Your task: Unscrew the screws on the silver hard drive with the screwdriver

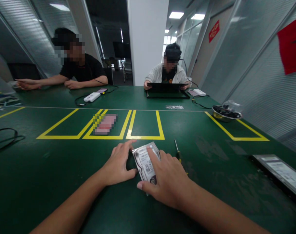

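Head view: hard drive (144, 159) sits between my two hands, near the middle of the tabletop (65, 169).
Left hand (124, 162) is spread in a wide C at the drive's left edge, index by the far corner, thumb by the side; no firm hold that I can see. Right hand (168, 175) is half curled over the right part, index laid across the label, thumb by the near end; can't make out whether it grips or just rests. Screwdriver (177, 152) lies just beyond it. I'd expect the drive to be dense for its size, rigid, smooth-faced, shock-sensitive. Best hold: both long side edges, light squeeze, no pressing mid-cover, no drops.
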Demonstrator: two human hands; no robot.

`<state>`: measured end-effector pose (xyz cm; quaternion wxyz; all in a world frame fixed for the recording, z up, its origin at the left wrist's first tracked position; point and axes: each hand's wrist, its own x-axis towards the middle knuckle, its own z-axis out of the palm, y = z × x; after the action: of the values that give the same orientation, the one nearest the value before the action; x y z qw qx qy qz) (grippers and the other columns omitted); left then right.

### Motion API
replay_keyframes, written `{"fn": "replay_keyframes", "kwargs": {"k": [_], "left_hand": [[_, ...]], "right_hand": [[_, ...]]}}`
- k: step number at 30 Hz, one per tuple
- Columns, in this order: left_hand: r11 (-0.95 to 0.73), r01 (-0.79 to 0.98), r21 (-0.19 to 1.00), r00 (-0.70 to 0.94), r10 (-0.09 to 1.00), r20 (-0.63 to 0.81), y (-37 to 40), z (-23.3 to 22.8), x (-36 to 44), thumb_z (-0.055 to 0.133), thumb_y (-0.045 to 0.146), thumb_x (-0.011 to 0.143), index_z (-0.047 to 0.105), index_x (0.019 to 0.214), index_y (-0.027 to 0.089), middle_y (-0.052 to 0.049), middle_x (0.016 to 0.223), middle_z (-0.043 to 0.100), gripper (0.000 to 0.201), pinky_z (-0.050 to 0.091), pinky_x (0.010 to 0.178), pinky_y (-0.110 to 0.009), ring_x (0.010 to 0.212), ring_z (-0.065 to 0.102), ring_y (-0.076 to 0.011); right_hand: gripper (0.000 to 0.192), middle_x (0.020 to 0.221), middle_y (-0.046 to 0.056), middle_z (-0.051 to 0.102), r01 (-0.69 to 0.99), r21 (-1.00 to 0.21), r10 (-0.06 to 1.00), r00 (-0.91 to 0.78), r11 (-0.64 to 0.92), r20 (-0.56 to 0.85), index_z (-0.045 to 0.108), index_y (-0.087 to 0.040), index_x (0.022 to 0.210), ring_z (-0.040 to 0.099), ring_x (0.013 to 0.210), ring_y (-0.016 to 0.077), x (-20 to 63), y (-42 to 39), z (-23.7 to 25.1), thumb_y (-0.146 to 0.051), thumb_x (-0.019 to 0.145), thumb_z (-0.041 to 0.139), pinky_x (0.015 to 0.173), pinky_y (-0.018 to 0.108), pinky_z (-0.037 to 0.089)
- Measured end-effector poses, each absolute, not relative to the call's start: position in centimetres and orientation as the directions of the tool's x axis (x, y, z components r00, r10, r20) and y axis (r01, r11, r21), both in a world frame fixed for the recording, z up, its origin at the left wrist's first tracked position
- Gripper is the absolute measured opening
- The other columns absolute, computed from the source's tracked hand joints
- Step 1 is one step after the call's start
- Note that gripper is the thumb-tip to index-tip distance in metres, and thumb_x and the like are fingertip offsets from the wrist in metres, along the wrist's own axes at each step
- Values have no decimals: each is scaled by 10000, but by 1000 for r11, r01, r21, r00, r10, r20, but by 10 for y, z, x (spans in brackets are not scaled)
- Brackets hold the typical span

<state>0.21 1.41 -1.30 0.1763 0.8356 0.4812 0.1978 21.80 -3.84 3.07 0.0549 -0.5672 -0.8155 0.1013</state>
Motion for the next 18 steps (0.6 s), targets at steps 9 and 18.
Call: {"fn": "replay_keyframes", "kwargs": {"k": [9, 18], "left_hand": [[-524, 738, 424, 493, 849, 190, 2, -16, 7, 747, 420, 662, 235, 1463, 208, -53, 1036, 539, 973, 365, 997, -465, 1024, 500, -295], [-500, 750, 434, 426, 866, 261, 0, -16, 9, 739, 326, 656, 238, 1392, 218, -84, 1138, 461, 897, 423, 945, -450, 1067, 464, -300]], "right_hand": [[1026, 1326, 258, 466, 951, -27, 938, -310, 310, -155, 147, -227, 1558, 508, 1105, 418, 210, -46, 33, -702, 761, 584, 888, 546, 417], [958, 1189, 201, 525, 953, -72, 951, -299, 294, -79, 276, -201, 1512, 507, 1041, 386, 215, -35, 32, -553, 697, 638, 851, 539, 416]]}}
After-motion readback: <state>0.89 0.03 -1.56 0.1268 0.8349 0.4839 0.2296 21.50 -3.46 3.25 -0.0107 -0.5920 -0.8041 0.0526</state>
